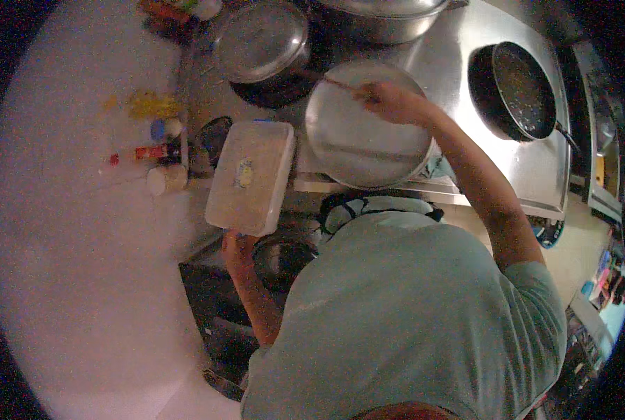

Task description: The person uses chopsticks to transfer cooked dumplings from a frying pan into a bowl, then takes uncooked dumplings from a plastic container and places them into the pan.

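Note:
At the front left, my left hand (pixel 237 242) grips the near end of a translucent plastic food container (pixel 249 176) with a lid, blue clips and a sticker. My right hand (pixel 391 101) reaches over a large round metal pan or lid (pixel 367 136) at the counter's front edge. Its fingers close around a thin, dark utensil handle (pixel 338 83) that points left. The utensil's far end is lost in shadow beside a dark pot (pixel 270 89). A shiny metal lid (pixel 262 42) sits tilted over that pot.
To the right, a black frying pan (pixel 525 92) with some liquid stands on the steel counter (pixel 443 50). A large metal pot (pixel 391 23) is at the back. Bottles and a white jar (pixel 166 180) line the left wall. A dark round pan (pixel 283 260) lies below my left side.

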Tool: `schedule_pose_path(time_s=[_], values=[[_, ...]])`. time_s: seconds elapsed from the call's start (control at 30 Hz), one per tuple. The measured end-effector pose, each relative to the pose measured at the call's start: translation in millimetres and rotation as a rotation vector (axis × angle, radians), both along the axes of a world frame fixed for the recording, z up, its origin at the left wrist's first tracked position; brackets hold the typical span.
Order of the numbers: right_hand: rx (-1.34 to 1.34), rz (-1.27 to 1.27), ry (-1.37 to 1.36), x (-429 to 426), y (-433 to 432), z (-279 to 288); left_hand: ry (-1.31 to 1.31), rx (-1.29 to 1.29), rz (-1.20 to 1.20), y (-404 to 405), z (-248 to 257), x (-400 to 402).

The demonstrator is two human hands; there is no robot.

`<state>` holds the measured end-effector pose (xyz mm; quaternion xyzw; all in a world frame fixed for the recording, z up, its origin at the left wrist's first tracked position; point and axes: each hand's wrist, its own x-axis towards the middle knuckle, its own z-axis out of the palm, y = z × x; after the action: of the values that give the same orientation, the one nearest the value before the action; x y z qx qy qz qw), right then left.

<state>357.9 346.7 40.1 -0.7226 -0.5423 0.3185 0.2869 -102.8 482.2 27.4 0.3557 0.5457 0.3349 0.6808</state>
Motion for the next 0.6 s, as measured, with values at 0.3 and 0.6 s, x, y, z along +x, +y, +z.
schedule_pose_path(time_s=[0.3, 0.6], values=[[0.032, 0.433, -0.470, -141, 188, -51, 0.109, -0.212, -0.063, -35, -49, -50], [0.295, 0.071, -0.181, -72, -14, 10, 0.207, -0.231, -0.195, -12, -51, -48]])
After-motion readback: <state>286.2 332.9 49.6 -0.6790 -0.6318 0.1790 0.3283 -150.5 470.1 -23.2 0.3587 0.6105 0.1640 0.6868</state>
